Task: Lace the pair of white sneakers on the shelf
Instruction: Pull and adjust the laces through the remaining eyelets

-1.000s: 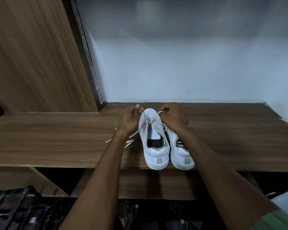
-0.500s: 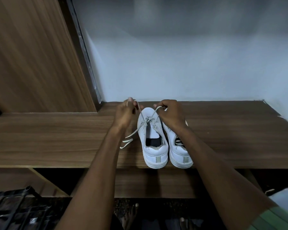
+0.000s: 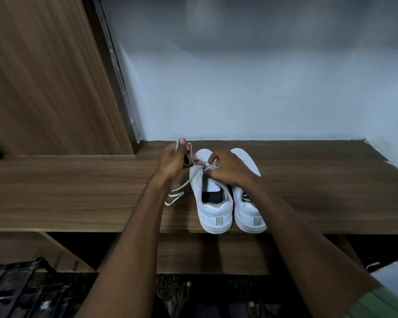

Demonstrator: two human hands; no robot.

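I see two white sneakers side by side on the wooden shelf (image 3: 78,191), heels toward me at its front edge. The left sneaker (image 3: 213,203) has a grey heel tab and dark insole. My left hand (image 3: 174,161) pinches its white lace (image 3: 177,193); the loose end trails onto the shelf. My right hand (image 3: 228,168) grips lace over the right sneaker (image 3: 248,212)

You see a matt wood-grain shelf (image 3: 78,191), smooth white leather-like sneakers (image 3: 216,214), and a flat woven lace (image 3: 177,193).
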